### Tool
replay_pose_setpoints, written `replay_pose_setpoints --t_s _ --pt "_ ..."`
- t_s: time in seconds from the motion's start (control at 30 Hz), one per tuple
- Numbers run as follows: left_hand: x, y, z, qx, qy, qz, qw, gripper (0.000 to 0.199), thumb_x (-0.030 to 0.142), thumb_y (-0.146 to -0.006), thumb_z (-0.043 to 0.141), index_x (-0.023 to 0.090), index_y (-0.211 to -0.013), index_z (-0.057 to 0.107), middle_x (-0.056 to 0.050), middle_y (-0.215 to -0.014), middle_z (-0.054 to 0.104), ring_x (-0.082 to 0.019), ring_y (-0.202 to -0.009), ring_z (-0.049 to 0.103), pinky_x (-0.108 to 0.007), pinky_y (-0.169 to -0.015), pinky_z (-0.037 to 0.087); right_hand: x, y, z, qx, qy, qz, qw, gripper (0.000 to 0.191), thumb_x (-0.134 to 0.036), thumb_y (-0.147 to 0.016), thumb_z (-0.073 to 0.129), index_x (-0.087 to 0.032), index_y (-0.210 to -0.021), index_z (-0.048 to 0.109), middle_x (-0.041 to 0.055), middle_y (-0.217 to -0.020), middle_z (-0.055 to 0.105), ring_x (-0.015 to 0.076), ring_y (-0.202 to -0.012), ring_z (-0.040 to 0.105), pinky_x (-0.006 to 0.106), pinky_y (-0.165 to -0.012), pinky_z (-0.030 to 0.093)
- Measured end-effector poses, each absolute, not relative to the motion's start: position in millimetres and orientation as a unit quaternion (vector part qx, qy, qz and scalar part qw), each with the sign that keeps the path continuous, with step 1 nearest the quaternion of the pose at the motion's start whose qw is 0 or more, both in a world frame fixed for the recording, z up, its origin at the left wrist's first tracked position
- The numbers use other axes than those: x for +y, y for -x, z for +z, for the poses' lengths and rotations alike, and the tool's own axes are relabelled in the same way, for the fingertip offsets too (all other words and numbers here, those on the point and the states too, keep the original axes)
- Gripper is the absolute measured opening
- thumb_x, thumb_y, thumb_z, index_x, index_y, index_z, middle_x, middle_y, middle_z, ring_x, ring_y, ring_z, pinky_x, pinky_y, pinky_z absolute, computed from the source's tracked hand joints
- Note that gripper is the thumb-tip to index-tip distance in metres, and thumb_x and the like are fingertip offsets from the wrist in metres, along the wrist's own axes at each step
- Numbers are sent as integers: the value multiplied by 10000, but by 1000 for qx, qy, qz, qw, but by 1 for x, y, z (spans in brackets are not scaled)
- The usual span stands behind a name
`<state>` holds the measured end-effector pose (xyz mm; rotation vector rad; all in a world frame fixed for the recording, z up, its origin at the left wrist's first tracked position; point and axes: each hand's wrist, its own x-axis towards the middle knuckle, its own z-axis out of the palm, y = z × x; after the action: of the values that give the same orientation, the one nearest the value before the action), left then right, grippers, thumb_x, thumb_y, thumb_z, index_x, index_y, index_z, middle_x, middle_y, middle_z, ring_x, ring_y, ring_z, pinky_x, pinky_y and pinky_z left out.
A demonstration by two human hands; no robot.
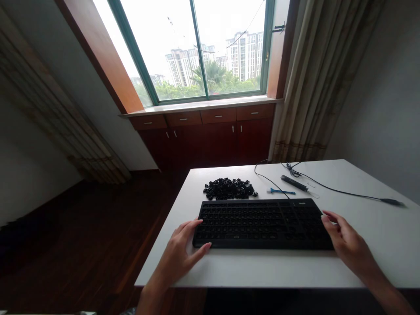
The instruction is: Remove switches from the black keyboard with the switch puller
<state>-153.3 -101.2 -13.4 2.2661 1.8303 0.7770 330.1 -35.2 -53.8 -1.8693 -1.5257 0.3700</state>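
Note:
A black keyboard (pixel 259 225) with its keycaps off lies flat on the white table (pixel 249 269). At its left end is my left hand (pixel 182 249), thumb at the front edge and fingers on the side, gripping that end. My right hand (pixel 344 238) holds the right end, fingertips against the side edge. Behind the keyboard sits a heap of loose black keycaps (pixel 229 188). To the right of the heap lie a blue brush (pixel 282 191) and a dark tool (pixel 294 183) with thin wire ends.
The keyboard cable (pixel 341 191) runs over the back right of the table, bundled near the far edge, ending in a plug (pixel 392 201). Beyond the table stand a red-brown cabinet (pixel 203 142), a window and curtains (pixel 305 87).

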Motion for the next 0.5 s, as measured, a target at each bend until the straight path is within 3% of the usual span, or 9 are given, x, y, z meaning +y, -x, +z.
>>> replay_pose_setpoints --t_s 0.1,0.23,0.4,0.5 --pt "-100 156 -15 605 -756 243 52 634 479 -803 672 281 -1359 441 -95 -1392 520 -294 -1270 524 -462 -1049 485 -24 -328 -45 -616 708 117 326 488 -580 -897 461 -244 -1235 567 95 -1066 672 270 -901 646 446 -800 541" --pt "-97 160 -21 613 -753 236 48 719 497 -778 697 292 -1395 391 -99 -1374 519 -300 -1246 530 -463 -1036 490 18 -323 -22 -716 632 -15 295 390 -527 -896 489 -219 -1079 644 115 -1125 652 314 -1028 605 502 -921 473" --pt "-96 162 -26 643 -731 218 66 799 536 -751 711 285 -1414 342 -90 -1109 602 -252 -950 625 -410 -842 569 91 -305 5 -827 534 18 174 293 -416 -915 487 -220 -1014 682 93 -1064 687 276 -1001 627 435 -881 495" --pt "-95 158 -25 653 -725 210 70 841 553 -743 713 291 -1431 308 -90 -1112 605 -254 -951 619 -399 -837 559 125 -294 6 -861 495 67 101 313 -395 -854 561 -223 -1082 690 86 -1103 701 271 -988 642 410 -858 498"
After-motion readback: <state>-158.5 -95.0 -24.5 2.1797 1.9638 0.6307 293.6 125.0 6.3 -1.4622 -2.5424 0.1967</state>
